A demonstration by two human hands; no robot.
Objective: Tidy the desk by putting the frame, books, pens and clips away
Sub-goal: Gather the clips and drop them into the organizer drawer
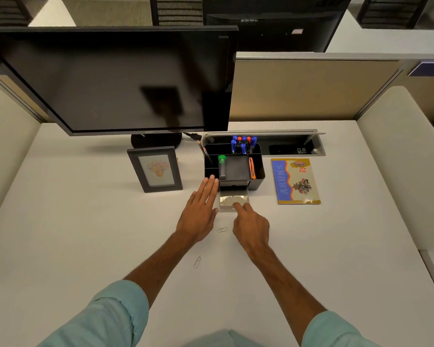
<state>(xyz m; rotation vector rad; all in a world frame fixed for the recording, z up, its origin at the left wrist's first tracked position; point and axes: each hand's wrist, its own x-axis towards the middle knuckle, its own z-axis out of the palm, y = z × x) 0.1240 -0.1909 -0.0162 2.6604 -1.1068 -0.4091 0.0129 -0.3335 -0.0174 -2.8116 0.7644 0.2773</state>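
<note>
White desk (85,234) inside a beige-partitioned cubicle, seen from the head camera. A dark, switched-off monitor (115,81) stands at the rear left, and an open cable trough (286,146) is set into the desk at the rear centre.

A picture frame (156,169) holding a flower print stands upright just in front of the monitor base. Right of it is a black desk organiser (257,169). Its rear compartment holds blue markers (243,144), a pencil (204,151) leans in its left compartment, a green-capped tube (222,166) lies in the middle tray, and an orange looped item (252,167) sits in the right slot. The organiser's translucent drawer (229,199) is pulled out toward the person.

The left hand (198,211) lies flat, fingers straight and pressed together, their tips (212,178) touching the organiser's front left corner. The right hand (252,226) reaches to the drawer with the index finger (238,207) extended into it and the other fingers curled under. Whether it pinches anything cannot be told.

One paper clip (222,229) lies on the desk between the two hands, and a second paper clip (197,262) lies nearer the person, between the forearms. A thin book (296,181) with a blue and yellow cover lies flat just right of the organiser. Both forearms emerge from pale teal sleeves (105,319).
</note>
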